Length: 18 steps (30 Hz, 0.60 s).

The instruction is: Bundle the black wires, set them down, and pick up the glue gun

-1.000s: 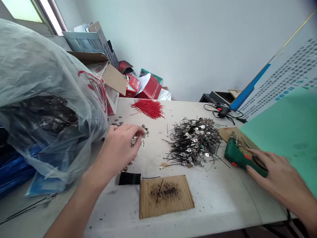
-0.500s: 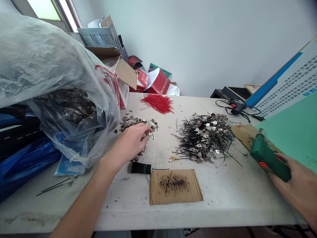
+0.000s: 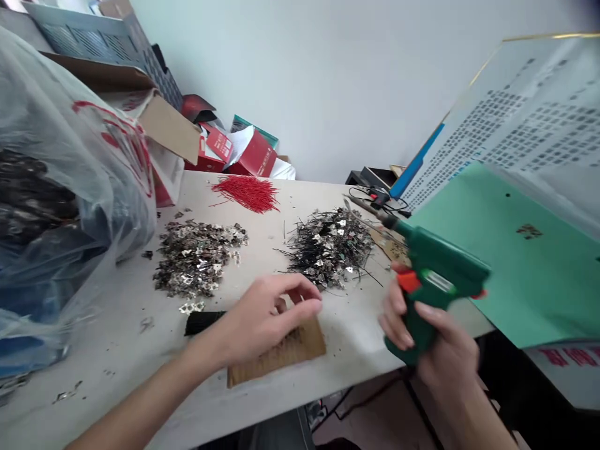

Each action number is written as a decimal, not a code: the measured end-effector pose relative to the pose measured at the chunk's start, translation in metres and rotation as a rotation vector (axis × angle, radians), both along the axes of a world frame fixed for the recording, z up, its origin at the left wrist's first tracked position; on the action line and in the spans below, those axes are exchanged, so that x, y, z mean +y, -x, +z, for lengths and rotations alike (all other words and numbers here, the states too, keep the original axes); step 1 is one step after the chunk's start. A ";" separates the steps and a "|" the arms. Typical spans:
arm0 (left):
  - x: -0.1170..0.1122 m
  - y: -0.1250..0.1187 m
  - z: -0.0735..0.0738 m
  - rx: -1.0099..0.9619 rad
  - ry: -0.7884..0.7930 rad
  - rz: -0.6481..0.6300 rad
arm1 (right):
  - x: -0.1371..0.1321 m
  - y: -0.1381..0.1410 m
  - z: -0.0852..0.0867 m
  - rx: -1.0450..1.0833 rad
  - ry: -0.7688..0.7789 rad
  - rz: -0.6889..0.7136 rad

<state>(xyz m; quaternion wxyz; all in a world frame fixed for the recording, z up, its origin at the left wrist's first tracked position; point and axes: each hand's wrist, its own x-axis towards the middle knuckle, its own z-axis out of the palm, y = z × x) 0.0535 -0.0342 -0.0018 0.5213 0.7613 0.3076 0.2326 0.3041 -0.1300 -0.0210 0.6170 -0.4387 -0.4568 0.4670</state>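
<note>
Right hand: closed round the grip of the green soldering gun, raised off the counter at its near right edge; a finger beside the orange trigger.
Soldering gun handling: likely light and rigid, plastic body; best taken by the pistol grip as now; the metal tip, pointing up and left above the far pile, probably hot and to be kept clear of skin.
Left hand: fingers curled, thumb and fingertips pinched together, resting over the cardboard pad; whether a small piece sits in the pinch, cannot tell.
Black bundle: just left of that hand, lying flat.
Metal tabs: loose heap, further left; small, thin, probably sharp-edged and slippery; easiest pinched one at a time.
Wired tabs: tangled pile with black leads, beyond the left hand; likely to snag and drag neighbours when lifted.
Red wires: small heap towards the far edge.
Plastic bag: bulky, at the far left.
</note>
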 end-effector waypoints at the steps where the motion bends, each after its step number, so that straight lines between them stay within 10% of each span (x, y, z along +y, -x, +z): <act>1: -0.008 -0.008 0.001 -0.001 0.063 -0.046 | 0.009 0.009 0.000 -0.005 -0.003 0.012; 12: -0.042 -0.031 -0.017 -0.119 0.384 -0.177 | 0.037 0.047 -0.005 -0.027 -0.084 0.160; 18: -0.030 0.020 -0.001 -0.012 0.272 -0.070 | 0.018 0.023 0.004 -0.019 -0.133 -0.007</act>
